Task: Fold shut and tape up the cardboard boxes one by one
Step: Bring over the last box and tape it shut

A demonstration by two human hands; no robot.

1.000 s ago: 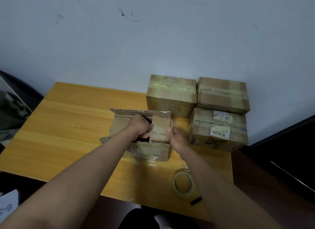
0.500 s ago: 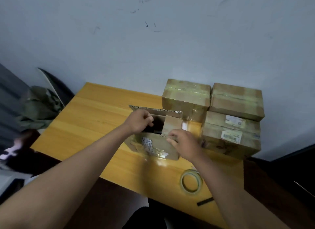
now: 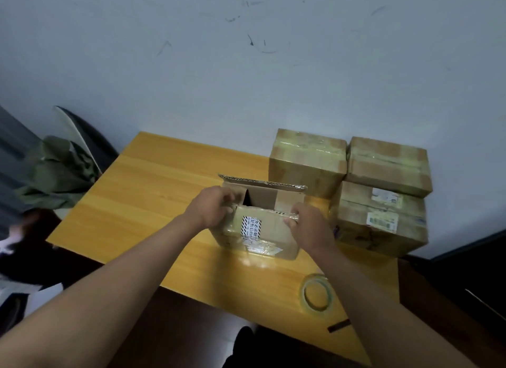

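You are gripping the near flap of the open brown cardboard box point(image 3: 260, 230) at centre frame on the yellow wooden worktop point(image 3: 153, 198): your left hand point(image 3: 209, 207) is curling round its left end, your right hand point(image 3: 308, 226) its right end. A clear tape roll point(image 3: 316, 292) is lying lower right.

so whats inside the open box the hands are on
Only a dark gap and the bare inner back wall show inside the open box. The near flap, held by the left hand and right hand, covers the rest, so contents can't be seen.
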